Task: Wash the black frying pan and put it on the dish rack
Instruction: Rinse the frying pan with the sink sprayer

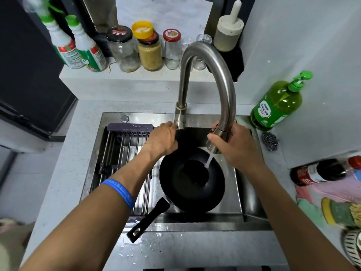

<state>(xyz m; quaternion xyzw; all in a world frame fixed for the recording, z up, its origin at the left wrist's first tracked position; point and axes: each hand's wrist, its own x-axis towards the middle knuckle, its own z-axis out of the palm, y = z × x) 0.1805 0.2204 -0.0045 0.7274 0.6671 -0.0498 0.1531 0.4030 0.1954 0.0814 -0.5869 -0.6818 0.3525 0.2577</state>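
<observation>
Rinsing goes best if the stream sweeps the whole pan (192,179), walls too, with the flow kept moderate to limit splashing. The pan sits in the sink (239,184), handle over the front rim, beside the rack (125,153). The right hand (237,146) has its fingers curled round the spout (216,140), aiming water into the pan. The left hand (163,140) reaches the tap base (180,122); I cannot tell whether its fingers grip the lever

The faucet (207,75) is brushed metal with a dull satin sheen. Below it, the frying pan (192,180) looks matt black, its handle (148,220) smooth black plastic. Left of the faucet, the dish rack (125,145) has shiny metal rods; the sink (240,194) is wet, reflective steel. Right of the faucet stand a glossy translucent green plastic soap bottle (277,104) and a rough wire scourer (270,140).
</observation>
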